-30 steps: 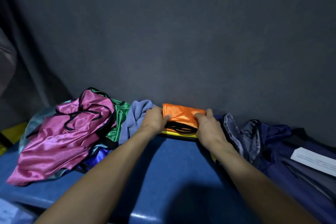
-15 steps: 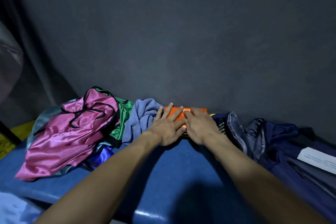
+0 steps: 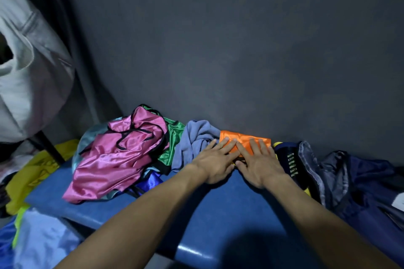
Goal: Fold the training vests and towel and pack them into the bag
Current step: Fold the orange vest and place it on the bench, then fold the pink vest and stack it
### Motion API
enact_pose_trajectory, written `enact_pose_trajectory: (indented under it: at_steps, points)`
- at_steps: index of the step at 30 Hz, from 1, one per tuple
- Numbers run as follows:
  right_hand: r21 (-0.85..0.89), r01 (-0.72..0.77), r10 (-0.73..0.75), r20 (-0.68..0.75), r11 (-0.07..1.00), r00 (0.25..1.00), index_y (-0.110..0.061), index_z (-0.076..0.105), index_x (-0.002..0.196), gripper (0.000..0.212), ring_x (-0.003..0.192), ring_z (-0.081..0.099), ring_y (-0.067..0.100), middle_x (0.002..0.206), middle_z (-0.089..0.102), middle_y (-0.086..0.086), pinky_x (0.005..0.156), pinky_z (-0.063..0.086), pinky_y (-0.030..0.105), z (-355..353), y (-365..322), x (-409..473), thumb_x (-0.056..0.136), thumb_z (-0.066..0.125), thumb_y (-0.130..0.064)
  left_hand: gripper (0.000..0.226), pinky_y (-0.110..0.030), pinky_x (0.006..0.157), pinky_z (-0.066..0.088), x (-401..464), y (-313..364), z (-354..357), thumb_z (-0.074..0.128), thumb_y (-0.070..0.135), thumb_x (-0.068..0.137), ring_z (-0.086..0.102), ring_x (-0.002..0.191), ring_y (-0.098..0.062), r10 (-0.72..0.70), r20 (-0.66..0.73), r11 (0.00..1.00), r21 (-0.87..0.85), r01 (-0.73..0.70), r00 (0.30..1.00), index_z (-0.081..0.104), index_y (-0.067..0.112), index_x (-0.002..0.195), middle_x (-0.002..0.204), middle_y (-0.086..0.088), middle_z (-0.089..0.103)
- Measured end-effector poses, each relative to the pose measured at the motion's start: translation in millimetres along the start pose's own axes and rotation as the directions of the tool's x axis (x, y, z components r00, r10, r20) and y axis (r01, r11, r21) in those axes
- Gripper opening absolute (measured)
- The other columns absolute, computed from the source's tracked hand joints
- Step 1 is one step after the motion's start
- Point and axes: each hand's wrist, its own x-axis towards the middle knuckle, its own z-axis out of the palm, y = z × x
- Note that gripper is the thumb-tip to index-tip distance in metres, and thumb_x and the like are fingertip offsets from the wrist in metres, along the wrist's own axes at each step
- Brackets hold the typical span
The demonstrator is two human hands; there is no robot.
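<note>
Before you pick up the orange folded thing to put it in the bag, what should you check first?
1. Folded shiny orange vest lies flat under both hands: ok.
2. Left hand and right hand have a grip on it: not ok, fingers straight, only pressing.
3. Dark navy bag at the right is open: cannot tell.
4. Crumpled grey-blue towel is folded: not ok.
5. Crumpled shiny pink vest and shiny green vest are folded: not ok, still heaped.

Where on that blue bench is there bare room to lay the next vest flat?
Bare blue bench lies under the forearms, between the pink vest and the dark bag. Along the wall it is crowded.
</note>
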Motion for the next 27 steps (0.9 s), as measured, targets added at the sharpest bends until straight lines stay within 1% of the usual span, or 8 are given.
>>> enact_pose_trajectory:
  at_steps: [3, 5, 8, 12, 16, 19, 22, 27]
  points:
    - [-0.036, -0.004, 0.007, 0.072, 0.999, 0.997, -0.037, -0.012, 0.161, 0.07, 0.157, -0.012, 0.034, 0.171, -0.013, 0.007, 0.125, -0.001, 0.057, -13.9, 2.0, -0.3, 0.105, 0.022, -0.062, 0.043, -0.046, 0.113, 0.032, -19.0, -1.4, -27.2, 0.049, 0.018, 0.099, 0.047, 0.126, -0.024, 0.077, -0.195, 0.993, -0.075, -0.093, 0.978, 0.05, 0.019, 0.142, 0.144, -0.003, 0.051]
    - [-0.051, 0.008, -0.003, 0.084, 0.999, 0.996, -0.037, -0.006, 0.163, 0.074, 0.157, -0.004, 0.035, 0.172, -0.007, 0.004, 0.124, 0.0, 0.06, -27.1, 2.7, -0.3, 0.103, 0.028, -0.064, 0.036, -0.039, 0.096, 0.044, -40.5, -12.8, -43.3, 0.049, 0.018, 0.093, 0.054, 0.108, -0.022, 0.08, -0.319, 0.991, -0.075, -0.109, 0.944, 0.065, 0.018, 0.125, 0.127, -0.001, 0.063]
    - [-0.055, 0.006, -0.004, 0.032, 0.998, 0.999, -0.033, 0.01, 0.163, 0.076, 0.154, 0.017, 0.036, 0.17, 0.013, 0.003, 0.122, 0.011, 0.063, -50.4, 2.1, -2.7, 0.1, 0.032, -0.068, 0.035, -0.044, 0.08, 0.051, -80.2, -49.0, -59.8, 0.041, 0.039, 0.088, 0.06, 0.098, -0.028, -0.136, -0.402, 0.99, -0.018, 0.141, 0.905, 0.069, 0.022, 0.102, 0.107, 0.002, 0.064]
    - [-0.039, 0.006, -0.01, -0.101, 0.999, 0.995, -0.026, 0.022, 0.16, 0.074, 0.144, 0.036, 0.036, 0.162, 0.032, 0.006, 0.117, 0.026, 0.059, -77.2, -16.4, -8.4, 0.1, 0.038, -0.065, 0.043, -0.043, 0.087, 0.046, -135.5, -98.0, -72.1, 0.066, 0.061, 0.08, 0.056, 0.106, -0.031, -0.507, -0.422, 0.83, -0.005, 0.557, 0.751, 0.063, 0.025, 0.103, 0.111, -0.002, 0.06]
    - [0.017, 0.175, -0.166, -0.249, 0.984, 0.954, -0.024, 0.038, 0.151, 0.058, 0.131, 0.049, 0.033, 0.149, 0.047, 0.006, 0.104, 0.041, 0.043, -88.1, -61.0, -22.1, 0.1, 0.047, -0.051, 0.037, -0.043, 0.089, 0.047, -171.2, -109.4, -73.4, 0.067, 0.058, 0.085, 0.055, 0.113, -0.034, -0.633, -0.293, 0.738, 0.052, 0.673, 0.717, 0.064, 0.024, 0.101, 0.116, -0.005, 0.064]
    - [0.16, 0.356, -0.31, -0.257, 0.921, 0.916, -0.018, 0.046, 0.144, 0.052, 0.123, 0.054, 0.032, 0.14, 0.054, 0.008, 0.094, 0.047, 0.041, -90.0, -98.2, -29.7, 0.098, 0.054, -0.041, 0.03, -0.046, 0.07, 0.049, -181.6, -112.9, -88.2, 0.061, 0.046, 0.095, 0.063, 0.09, -0.042, -0.62, -0.488, 0.772, -0.243, 0.587, 0.614, 0.05, 0.019, 0.087, 0.089, -0.011, 0.068]
    - [0.435, 0.484, -0.39, -0.292, 0.759, 0.873, -0.017, 0.032, 0.158, 0.069, 0.141, 0.045, 0.023, 0.156, 0.045, 0.004, 0.112, 0.039, 0.036, -100.5, -130.1, -41.5, 0.1, 0.06, -0.041, 0.035, -0.045, 0.067, 0.046, -184.7, -103.8, -138.3, 0.058, 0.043, 0.1, 0.055, 0.073, -0.038, -0.565, -0.621, 0.825, -0.429, 0.367, 0.544, 0.042, 0.017, 0.084, 0.071, -0.001, 0.056]
    - [0.797, 0.497, -0.299, -0.409, 0.343, 0.862, -0.024, 0.04, 0.153, 0.064, 0.126, 0.056, 0.007, 0.146, 0.054, -0.007, 0.107, 0.043, 0.026, -159.1, -164.1, -70.2, 0.098, 0.064, -0.045, 0.024, -0.033, 0.075, 0.046, -185.7, -67.7, -247.4, 0.064, 0.033, 0.099, 0.053, 0.074, -0.01, -0.509, -0.714, 0.777, -0.622, -0.1, 0.481, 0.058, 0.012, 0.089, 0.08, 0.004, 0.058]
